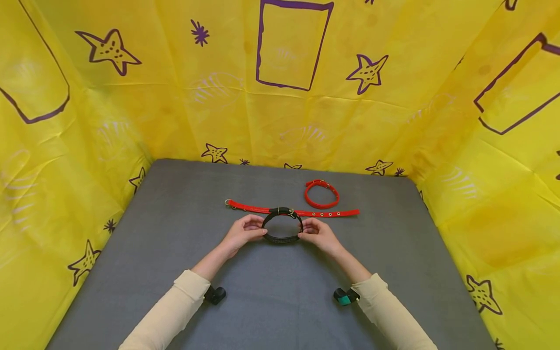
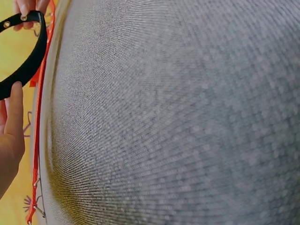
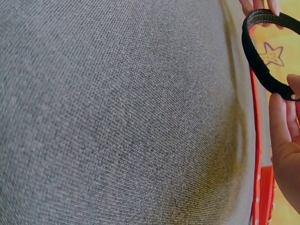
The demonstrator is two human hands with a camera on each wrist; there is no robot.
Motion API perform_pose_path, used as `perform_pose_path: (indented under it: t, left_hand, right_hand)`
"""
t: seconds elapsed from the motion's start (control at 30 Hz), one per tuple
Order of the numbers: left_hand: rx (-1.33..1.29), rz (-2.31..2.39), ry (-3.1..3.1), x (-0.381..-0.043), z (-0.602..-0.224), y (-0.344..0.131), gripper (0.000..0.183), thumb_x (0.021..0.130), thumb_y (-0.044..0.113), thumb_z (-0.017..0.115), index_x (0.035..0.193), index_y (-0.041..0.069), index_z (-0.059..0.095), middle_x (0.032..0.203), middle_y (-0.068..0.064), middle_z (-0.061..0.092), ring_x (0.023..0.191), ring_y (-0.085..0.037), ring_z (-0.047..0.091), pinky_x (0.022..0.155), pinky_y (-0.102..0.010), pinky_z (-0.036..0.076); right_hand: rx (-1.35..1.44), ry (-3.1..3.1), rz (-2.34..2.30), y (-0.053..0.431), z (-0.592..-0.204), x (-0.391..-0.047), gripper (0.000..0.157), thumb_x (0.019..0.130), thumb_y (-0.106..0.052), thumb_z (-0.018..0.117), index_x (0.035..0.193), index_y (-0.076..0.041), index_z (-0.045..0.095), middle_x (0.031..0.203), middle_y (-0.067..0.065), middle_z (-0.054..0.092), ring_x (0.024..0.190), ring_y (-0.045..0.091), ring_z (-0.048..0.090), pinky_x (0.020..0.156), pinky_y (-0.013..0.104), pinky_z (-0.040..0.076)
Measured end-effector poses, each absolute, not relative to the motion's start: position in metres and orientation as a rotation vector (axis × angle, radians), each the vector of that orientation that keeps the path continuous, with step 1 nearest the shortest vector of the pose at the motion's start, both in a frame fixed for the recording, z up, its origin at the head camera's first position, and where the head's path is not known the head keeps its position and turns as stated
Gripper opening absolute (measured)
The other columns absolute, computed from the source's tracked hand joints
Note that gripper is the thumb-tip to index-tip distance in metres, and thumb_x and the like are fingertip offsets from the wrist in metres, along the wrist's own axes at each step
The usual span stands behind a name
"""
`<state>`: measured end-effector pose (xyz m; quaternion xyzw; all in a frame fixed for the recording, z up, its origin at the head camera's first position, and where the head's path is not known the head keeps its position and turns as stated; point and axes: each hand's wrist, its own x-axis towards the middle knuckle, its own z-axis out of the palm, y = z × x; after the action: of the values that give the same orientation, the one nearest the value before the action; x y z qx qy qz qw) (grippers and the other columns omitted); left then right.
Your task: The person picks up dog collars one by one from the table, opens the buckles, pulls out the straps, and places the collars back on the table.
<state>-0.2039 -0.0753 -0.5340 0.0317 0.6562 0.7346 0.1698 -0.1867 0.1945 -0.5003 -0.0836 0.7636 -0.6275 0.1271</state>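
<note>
A black collar (image 1: 282, 239), buckled into a loop, is held between both hands over the grey table. The left hand (image 1: 240, 234) pinches its left side, and the right hand (image 1: 321, 236) pinches its right side. Its buckle and metal ring sit at the far side of the loop in the head view. Metal-rimmed holes show on the black collar (image 2: 32, 63) in the left wrist view. In the right wrist view, part of the black collar (image 3: 255, 56) runs past the frame edge. Just behind it, a red collar (image 1: 337, 214) lies stretched out flat, partly hidden by the black one.
A second red collar (image 1: 321, 206), closed in a loop, lies farther back to the right. The grey table (image 1: 175, 194) is bordered by yellow cloth walls (image 1: 175, 112) with purple drawings. A dark device is on each wrist.
</note>
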Motion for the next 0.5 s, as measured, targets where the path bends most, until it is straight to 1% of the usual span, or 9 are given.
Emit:
perform_pose_path:
  t: [0.07,0.3,0.5]
  left_hand:
    - [0.09,2.092,1.851,-0.204,-0.5351,-0.0755,0.038,0.084,-0.005,0.072,0.119,-0.009,0.056,0.111,-0.03,0.058,0.085,-0.013,0.065,0.078,-0.034,0.057]
    - [0.092,2.088,1.844,-0.2027,-0.5366,-0.0768,0.038,0.085,-0.004,0.072,0.119,-0.008,0.056,0.102,-0.016,0.062,0.085,-0.014,0.065,0.08,-0.036,0.056]
    - [0.1,2.09,1.827,-0.2015,-0.5362,-0.0766,0.038,0.084,-0.004,0.072,0.118,-0.008,0.056,0.099,-0.011,0.063,0.085,-0.014,0.065,0.082,-0.04,0.056]
  right_hand:
    - [-0.233,2.219,-1.821,0.1944,-0.4994,-0.1869,0.033,0.084,0.006,0.07,0.113,0.015,0.057,0.11,0.036,0.059,0.089,0.018,0.06,0.075,0.019,0.049]
    - [-0.221,2.266,-1.8,0.1937,-0.4958,-0.1885,0.033,0.085,0.002,0.071,0.113,0.013,0.058,0.107,0.026,0.061,0.09,0.017,0.059,0.076,0.02,0.049]
    - [-0.219,2.298,-1.801,0.1929,-0.4939,-0.1902,0.031,0.085,0.001,0.071,0.112,0.011,0.059,0.106,0.023,0.062,0.09,0.015,0.059,0.076,0.02,0.049]
